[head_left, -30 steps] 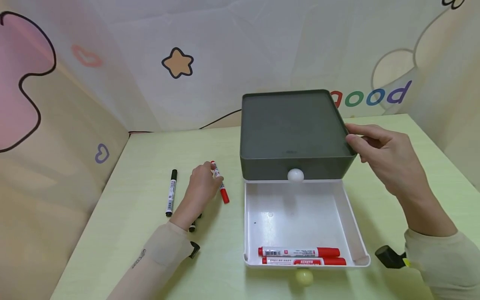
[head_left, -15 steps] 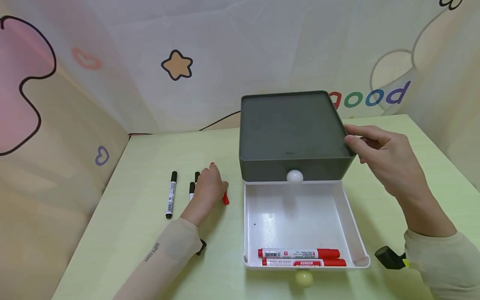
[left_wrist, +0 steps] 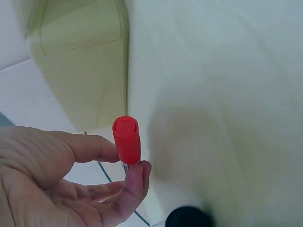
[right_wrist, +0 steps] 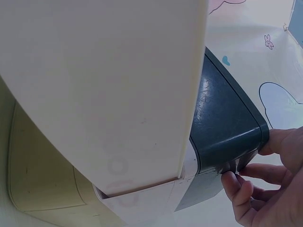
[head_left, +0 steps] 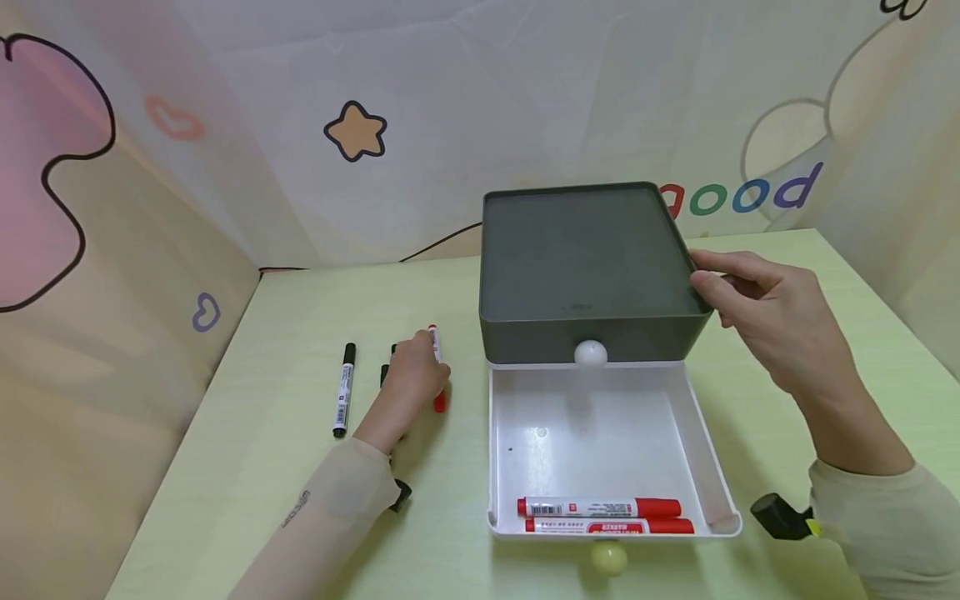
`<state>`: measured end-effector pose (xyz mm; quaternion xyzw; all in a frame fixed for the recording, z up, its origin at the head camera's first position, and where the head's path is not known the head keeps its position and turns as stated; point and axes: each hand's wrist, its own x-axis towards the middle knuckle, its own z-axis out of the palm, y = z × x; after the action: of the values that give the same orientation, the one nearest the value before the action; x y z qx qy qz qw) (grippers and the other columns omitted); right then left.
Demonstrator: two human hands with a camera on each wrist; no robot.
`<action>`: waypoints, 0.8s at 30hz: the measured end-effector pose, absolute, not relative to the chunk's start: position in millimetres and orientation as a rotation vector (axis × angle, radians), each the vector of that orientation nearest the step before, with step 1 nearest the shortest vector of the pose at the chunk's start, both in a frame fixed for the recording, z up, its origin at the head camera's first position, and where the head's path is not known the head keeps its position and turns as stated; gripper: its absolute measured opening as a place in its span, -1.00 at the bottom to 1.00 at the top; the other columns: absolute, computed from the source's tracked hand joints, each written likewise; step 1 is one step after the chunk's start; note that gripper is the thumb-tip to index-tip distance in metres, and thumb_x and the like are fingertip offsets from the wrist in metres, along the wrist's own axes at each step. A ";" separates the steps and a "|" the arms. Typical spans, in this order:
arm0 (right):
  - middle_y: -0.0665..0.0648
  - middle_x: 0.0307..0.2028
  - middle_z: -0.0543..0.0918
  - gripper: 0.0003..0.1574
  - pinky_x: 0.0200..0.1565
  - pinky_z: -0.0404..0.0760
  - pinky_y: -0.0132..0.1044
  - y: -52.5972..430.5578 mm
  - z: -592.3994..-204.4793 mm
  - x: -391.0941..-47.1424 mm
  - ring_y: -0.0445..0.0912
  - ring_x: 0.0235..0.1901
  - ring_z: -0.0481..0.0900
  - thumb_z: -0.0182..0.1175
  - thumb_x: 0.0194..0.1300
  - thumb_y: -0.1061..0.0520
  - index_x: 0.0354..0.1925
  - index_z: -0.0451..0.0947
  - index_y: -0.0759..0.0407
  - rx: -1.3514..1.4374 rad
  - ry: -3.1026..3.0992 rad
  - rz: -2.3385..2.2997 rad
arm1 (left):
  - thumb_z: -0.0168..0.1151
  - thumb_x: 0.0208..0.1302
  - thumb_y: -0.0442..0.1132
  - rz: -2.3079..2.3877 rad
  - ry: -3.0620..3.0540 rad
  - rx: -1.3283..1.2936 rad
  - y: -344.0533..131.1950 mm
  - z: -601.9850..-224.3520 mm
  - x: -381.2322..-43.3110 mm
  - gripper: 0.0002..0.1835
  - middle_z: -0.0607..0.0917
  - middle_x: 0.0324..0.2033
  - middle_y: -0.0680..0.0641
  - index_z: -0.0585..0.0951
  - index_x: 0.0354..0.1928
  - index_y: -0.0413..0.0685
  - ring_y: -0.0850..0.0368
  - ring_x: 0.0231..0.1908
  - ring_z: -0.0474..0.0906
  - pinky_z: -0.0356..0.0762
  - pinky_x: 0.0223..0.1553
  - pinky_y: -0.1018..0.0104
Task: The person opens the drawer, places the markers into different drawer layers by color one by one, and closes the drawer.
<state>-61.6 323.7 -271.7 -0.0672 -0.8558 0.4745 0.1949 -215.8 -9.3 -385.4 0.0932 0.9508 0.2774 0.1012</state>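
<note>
In the head view my left hand (head_left: 414,371) pinches a red marker (head_left: 439,402) between thumb and fingers, left of the drawer box. The left wrist view shows the marker's red cap (left_wrist: 127,140) sticking up from the fingertips. My right hand (head_left: 783,321) grips the right edge of the dark grey drawer box (head_left: 585,250); thumb and fingers also show at the box corner in the right wrist view. The white drawer (head_left: 600,425) is pulled out toward me. Along its front lie two red markers, one barcoded (head_left: 600,507) and one in front (head_left: 581,525).
A black marker (head_left: 344,392) lies at the left on the table (head_left: 292,333). More black markers (head_left: 385,373) are partly hidden behind my left hand. A white knob (head_left: 591,353) sits on the box front, a yellowish knob (head_left: 609,558) on the open drawer. A printed curtain (head_left: 450,100) hangs behind.
My left hand has closed round the red marker and shifted it slightly left, turning it more upright in the head view. My right hand and the drawer stay as they were.
</note>
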 end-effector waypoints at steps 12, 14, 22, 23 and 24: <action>-0.29 -0.21 0.66 -0.54 -0.39 0.42 -0.43 325.2 -271.8 -60.4 -0.21 -0.41 0.51 0.25 0.49 0.13 0.27 0.61 0.25 -0.187 -2.387 1.337 | 0.20 0.36 -0.40 1.057 2.667 0.254 -39.8 -350.3 -197.1 -0.44 0.66 -0.12 -0.25 0.41 0.38 -0.31 0.05 -0.44 0.56 0.44 -0.55 0.37; -0.31 -0.20 0.65 -0.55 -0.39 0.42 -0.43 324.9 -271.7 -61.2 -0.22 -0.41 0.51 0.24 0.49 0.15 0.27 0.61 0.25 -0.182 -2.387 1.344 | 0.19 0.35 -0.40 1.070 2.674 0.268 -48.6 -344.5 -192.0 -0.45 0.66 -0.10 -0.24 0.42 0.37 -0.30 0.05 -0.42 0.57 0.45 -0.53 0.35; -0.28 -0.17 0.66 -0.54 -0.39 0.42 -0.43 326.2 -271.5 -61.9 -0.22 -0.41 0.51 0.25 0.49 0.13 0.28 0.61 0.26 -0.168 -2.387 1.344 | 0.20 0.37 -0.37 1.131 2.697 0.320 -73.7 -322.0 -173.3 -0.47 0.68 -0.05 -0.24 0.45 0.37 -0.25 -0.05 -0.15 0.70 0.59 -0.37 0.28; -0.28 -0.16 0.66 -0.53 -0.39 0.43 -0.44 326.3 -271.7 -61.7 -0.22 -0.41 0.51 0.25 0.49 0.13 0.28 0.61 0.26 -0.167 -2.386 1.348 | 0.20 0.37 -0.37 1.139 2.700 0.326 -75.7 -318.8 -170.7 -0.47 0.69 -0.04 -0.23 0.45 0.37 -0.23 -0.06 -0.13 0.71 0.60 -0.36 0.27; -0.27 -0.15 0.66 -0.53 -0.39 0.43 -0.44 326.6 -271.8 -61.4 -0.22 -0.41 0.51 0.25 0.49 0.13 0.28 0.60 0.27 -0.162 -2.384 1.354 | 0.21 0.37 -0.36 1.145 2.703 0.331 -77.6 -315.5 -168.0 -0.47 0.69 -0.04 -0.22 0.46 0.37 -0.21 -0.06 -0.11 0.70 0.60 -0.35 0.26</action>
<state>-61.4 326.6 -271.8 -0.0579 -0.8511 0.4835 0.1961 -168.0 -77.6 -315.5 0.1114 0.9111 0.3857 0.0935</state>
